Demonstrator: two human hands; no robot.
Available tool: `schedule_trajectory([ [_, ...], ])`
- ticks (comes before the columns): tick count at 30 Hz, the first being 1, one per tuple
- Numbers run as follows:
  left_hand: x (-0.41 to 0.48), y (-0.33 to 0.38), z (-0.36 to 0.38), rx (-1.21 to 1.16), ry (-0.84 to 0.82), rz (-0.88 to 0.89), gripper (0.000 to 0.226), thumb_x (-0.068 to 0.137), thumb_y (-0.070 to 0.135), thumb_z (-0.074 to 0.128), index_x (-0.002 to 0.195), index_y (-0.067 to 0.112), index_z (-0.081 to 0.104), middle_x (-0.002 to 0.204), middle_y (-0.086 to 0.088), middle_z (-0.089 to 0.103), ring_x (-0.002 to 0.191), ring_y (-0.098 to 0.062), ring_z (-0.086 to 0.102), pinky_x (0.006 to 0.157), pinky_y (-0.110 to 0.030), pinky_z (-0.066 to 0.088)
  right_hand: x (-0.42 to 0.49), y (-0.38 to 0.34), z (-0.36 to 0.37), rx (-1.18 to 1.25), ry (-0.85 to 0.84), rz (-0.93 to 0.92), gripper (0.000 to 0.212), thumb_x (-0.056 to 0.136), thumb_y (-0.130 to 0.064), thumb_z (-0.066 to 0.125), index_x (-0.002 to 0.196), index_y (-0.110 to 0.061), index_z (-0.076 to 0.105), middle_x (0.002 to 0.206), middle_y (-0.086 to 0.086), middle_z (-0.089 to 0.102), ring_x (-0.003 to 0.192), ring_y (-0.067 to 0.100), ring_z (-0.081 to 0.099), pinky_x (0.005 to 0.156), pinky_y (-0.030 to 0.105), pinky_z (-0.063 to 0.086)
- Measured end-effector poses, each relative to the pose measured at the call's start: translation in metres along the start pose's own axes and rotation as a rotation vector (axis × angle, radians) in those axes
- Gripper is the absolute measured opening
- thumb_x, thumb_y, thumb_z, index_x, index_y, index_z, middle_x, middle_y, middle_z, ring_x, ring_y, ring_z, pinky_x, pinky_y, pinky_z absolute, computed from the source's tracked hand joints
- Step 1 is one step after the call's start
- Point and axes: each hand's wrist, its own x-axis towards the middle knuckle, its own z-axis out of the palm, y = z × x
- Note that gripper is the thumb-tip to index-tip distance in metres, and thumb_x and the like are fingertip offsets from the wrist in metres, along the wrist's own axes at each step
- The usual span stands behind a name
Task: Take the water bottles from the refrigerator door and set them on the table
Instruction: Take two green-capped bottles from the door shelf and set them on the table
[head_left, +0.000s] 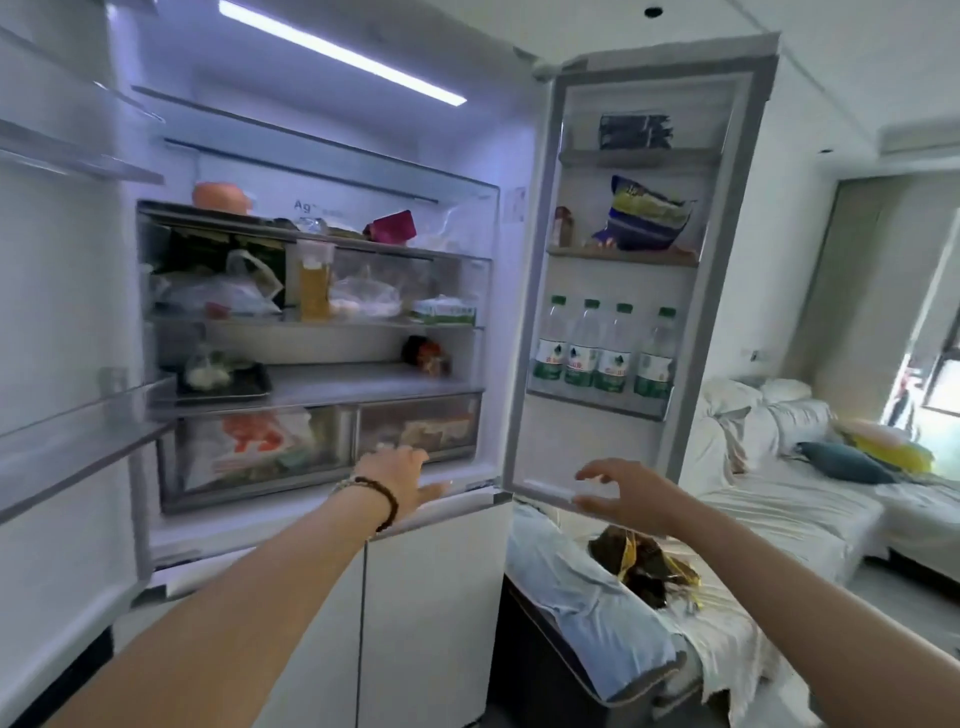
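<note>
Both hands stretch toward an open refrigerator (332, 156), holding nothing. Left hand (400, 475), a bead bracelet (387, 501) at its wrist, lies with fingers loosely extended at the front edge of the cabinet's lowest ledge; motion blur hides whether the fingertips touch it. Right hand (631, 493) hangs with fingers spread and lightly curved at the bottom edge of the refrigerator door (623, 441), contact again unclear.

Four water bottles (615, 353) stand in the door's lowest bin (597, 402), well above the right hand. Each is upright, long axis vertical, green cap on top, green-and-white label facing out. They form one row along the bin: three close together from the hinge-side end, the fourth slightly apart toward the outer end. The bin's front rail cuts off their bases, and the label print is too blurred to read.

On the shelf above leans a blue-and-yellow bag (644, 215); a dark packet (634, 130) sits in the top shelf.
</note>
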Motion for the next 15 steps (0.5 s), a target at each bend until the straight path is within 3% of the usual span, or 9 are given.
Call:
schedule_trajectory([
  [3, 0.064, 0.016, -0.003, -0.015, 0.074, 0.002, 0.069, 0.088, 0.064, 0.026, 0.137, 0.018, 0.037, 0.141, -0.005, 0.043, 0.128, -0.024, 0.039, 0.101, -0.040, 0.037, 0.045, 0.033, -0.011, 0.088, 0.115, 0.021, 0.049, 0.084, -0.048, 0.059, 0.127, -0.024, 0.051, 0.138, -0.003, 0.048, 0.122, 0.016, 0.047, 0.102, 0.032, 0.037],
  [10, 0.192, 0.061, 0.002, -0.032, 0.118, 0.078, 0.069, 0.090, 0.061, 0.025, 0.141, 0.015, 0.031, 0.146, -0.005, 0.037, 0.133, -0.024, 0.033, 0.106, -0.041, 0.034, 0.145, 0.119, -0.040, 0.175, 0.170, 0.023, 0.057, 0.081, -0.054, 0.060, 0.130, -0.027, 0.049, 0.139, -0.005, 0.048, 0.124, 0.013, 0.046, 0.105, 0.034, 0.037],
  [15, 0.278, 0.089, 0.008, -0.078, 0.183, 0.073, 0.073, 0.087, 0.065, 0.022, 0.141, 0.018, 0.031, 0.144, -0.004, 0.042, 0.131, -0.021, 0.038, 0.104, -0.038, 0.036, 0.219, 0.171, -0.067, 0.178, 0.234, -0.073, 0.053, 0.080, -0.050, 0.062, 0.126, -0.025, 0.052, 0.136, -0.003, 0.051, 0.123, 0.013, 0.048, 0.105, 0.032, 0.038],
])
